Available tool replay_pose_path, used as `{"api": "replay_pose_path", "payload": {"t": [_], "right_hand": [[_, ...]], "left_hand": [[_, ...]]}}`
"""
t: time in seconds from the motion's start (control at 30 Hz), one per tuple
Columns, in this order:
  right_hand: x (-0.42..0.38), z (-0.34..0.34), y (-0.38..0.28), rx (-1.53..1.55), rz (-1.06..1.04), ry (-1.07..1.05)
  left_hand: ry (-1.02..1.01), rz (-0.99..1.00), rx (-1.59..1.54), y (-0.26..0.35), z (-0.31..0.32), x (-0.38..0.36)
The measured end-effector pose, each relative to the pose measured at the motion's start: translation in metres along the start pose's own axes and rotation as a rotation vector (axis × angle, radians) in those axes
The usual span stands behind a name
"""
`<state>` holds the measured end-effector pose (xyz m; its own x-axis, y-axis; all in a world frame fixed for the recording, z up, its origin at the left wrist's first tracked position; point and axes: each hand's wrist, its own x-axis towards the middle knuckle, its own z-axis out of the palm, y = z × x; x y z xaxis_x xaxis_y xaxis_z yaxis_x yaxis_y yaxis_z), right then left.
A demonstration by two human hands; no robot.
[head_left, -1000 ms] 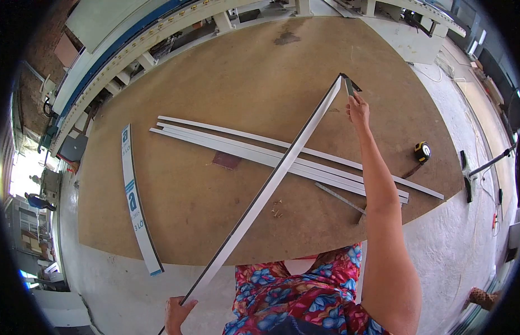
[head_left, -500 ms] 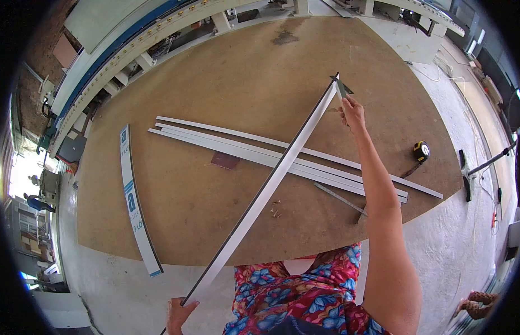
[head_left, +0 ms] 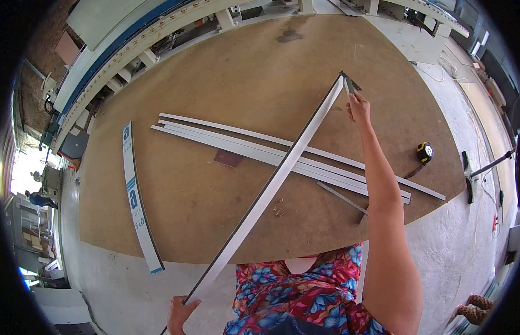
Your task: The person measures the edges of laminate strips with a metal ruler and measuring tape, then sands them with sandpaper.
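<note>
A long white strip with a dark edge (head_left: 271, 190) runs diagonally over the brown board. At its lower end, my left hand (head_left: 183, 314) is closed round it, beyond the board's near edge. Near the far end, my right hand (head_left: 359, 108) has its fingers closed on a small greenish tool (head_left: 349, 85), which touches the strip's tip. Dark pointed pieces show at that tip; their exact shape is unclear. Beneath the diagonal strip, several white strips (head_left: 226, 146) lie across the board.
The brown board (head_left: 243, 67) bears a printed strip (head_left: 136, 195), a tape measure (head_left: 424, 152), a metal square (head_left: 341, 196), small screws (head_left: 279, 207) and a dark red patch (head_left: 228, 158). A long machine (head_left: 176, 28) stands behind. A distant person (head_left: 41, 200) is at far left.
My right hand, the tool and the strip's far end have shifted slightly right in view. The whole scene has also shifted a little. Both hands keep their hold.
</note>
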<state>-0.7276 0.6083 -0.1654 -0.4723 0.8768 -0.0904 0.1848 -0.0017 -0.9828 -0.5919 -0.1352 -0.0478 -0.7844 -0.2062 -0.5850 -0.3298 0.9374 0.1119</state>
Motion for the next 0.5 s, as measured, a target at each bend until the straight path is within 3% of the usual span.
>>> {"api": "replay_pose_path", "payload": {"t": [0.1, 0.2, 0.5], "right_hand": [[-0.015, 0.0, -0.006, 0.057, 0.055, -0.106], [-0.042, 0.001, -0.009, -0.006, 0.016, -0.154], [-0.146, 0.003, -0.009, 0.013, 0.058, -0.309]], "left_hand": [[-0.002, 0.026, -0.046, -0.025, 0.01, 0.016], [-0.019, 0.018, 0.034, 0.02, -0.007, -0.011], [0.121, 0.069, 0.007, -0.024, 0.022, 0.013]]}}
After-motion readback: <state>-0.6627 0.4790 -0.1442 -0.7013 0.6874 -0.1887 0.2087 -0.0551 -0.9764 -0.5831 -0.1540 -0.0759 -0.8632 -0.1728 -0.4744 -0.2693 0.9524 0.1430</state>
